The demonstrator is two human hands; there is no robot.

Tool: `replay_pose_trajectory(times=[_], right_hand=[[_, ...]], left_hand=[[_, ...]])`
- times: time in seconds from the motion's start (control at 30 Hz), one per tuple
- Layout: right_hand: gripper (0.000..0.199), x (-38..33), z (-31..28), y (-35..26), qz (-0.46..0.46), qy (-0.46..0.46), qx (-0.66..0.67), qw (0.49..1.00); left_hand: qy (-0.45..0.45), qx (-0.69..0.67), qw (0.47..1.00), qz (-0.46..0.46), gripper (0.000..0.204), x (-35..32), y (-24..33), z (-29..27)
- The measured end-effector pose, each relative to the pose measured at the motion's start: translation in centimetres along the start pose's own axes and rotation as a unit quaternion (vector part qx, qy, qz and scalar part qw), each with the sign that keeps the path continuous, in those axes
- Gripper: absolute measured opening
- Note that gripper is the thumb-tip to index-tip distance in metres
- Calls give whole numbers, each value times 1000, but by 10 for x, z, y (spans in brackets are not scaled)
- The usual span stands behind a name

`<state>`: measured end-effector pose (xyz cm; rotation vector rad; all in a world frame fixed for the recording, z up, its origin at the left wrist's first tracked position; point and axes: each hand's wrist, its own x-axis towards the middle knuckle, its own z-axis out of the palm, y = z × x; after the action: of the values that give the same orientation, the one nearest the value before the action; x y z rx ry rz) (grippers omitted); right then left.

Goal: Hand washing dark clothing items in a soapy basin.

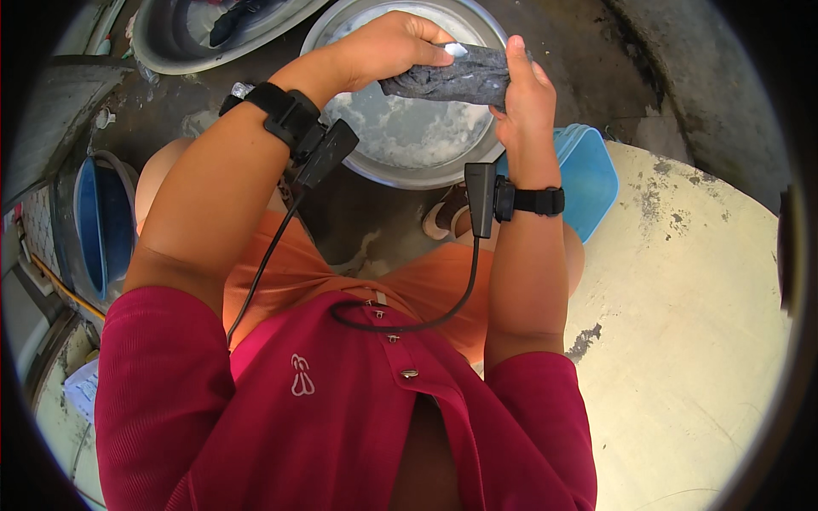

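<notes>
Over a round metal basin (400, 176), a dark grey wet cloth (464, 78) is stretched sideways between my two hands. My left hand (388, 53) pinches its left end between thumb and fingers. A small white patch (457, 50), like foam or soap, sits on the cloth's upper edge beside those fingertips. At the other end, my right hand (527, 95) grips the cloth with the thumb pointing up; its fingers are partly hidden behind it. Cloudy water with white suds (400, 132) lies in the basin beneath.
A second metal basin (158, 51) at the far left holds a dark item (234, 21). Right of my basin stands a light blue plastic tub (596, 183), next to a worn cream-coloured surface (682, 298). Another blue basin (91, 226) leans at the left. Cabled devices are strapped to both wrists.
</notes>
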<state>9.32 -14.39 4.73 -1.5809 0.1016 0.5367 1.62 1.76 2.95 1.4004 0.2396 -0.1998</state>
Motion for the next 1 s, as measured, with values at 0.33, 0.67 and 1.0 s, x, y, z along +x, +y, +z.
replay_pose_trajectory(times=[0.33,0.67,1.0], right_hand=[[37,-4,8,5,0,-50,-53,997],[37,-14,19,6,6,-112,-143,983],[38,-3,23,21,111,-79,29,990]], left_hand=[[41,182,982,30,19,-6,10,1],[79,102,991,-39,30,4,-3,-5],[244,105,953,146,21,10,-20,28]])
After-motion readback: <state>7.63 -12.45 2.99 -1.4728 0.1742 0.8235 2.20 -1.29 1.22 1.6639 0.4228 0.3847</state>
